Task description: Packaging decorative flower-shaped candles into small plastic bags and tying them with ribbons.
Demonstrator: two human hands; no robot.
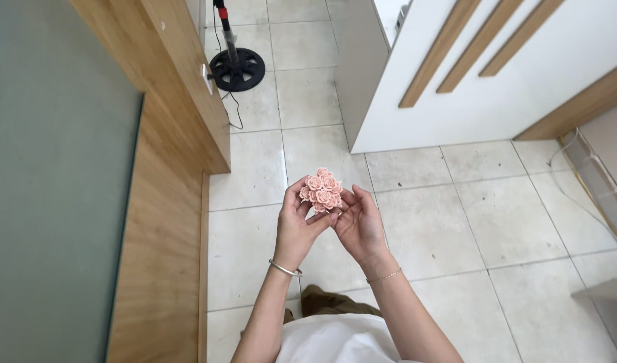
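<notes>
A small pink cluster of rose-shaped flowers (321, 190) is held up in front of me over the tiled floor. My left hand (297, 225) cups it from the left and below, fingers curled around its side. My right hand (359, 224) supports it from the right, fingertips touching its lower edge. Both wrists wear a thin bracelet. Part of the cluster's underside is hidden by my fingers.
A wooden counter with a grey-green top (59, 181) runs along the left. A white cabinet with wooden strips (470, 81) stands at the upper right. A black round stand base (237, 68) with a cable sits on the floor ahead. Beige tiles (456, 228) lie underfoot.
</notes>
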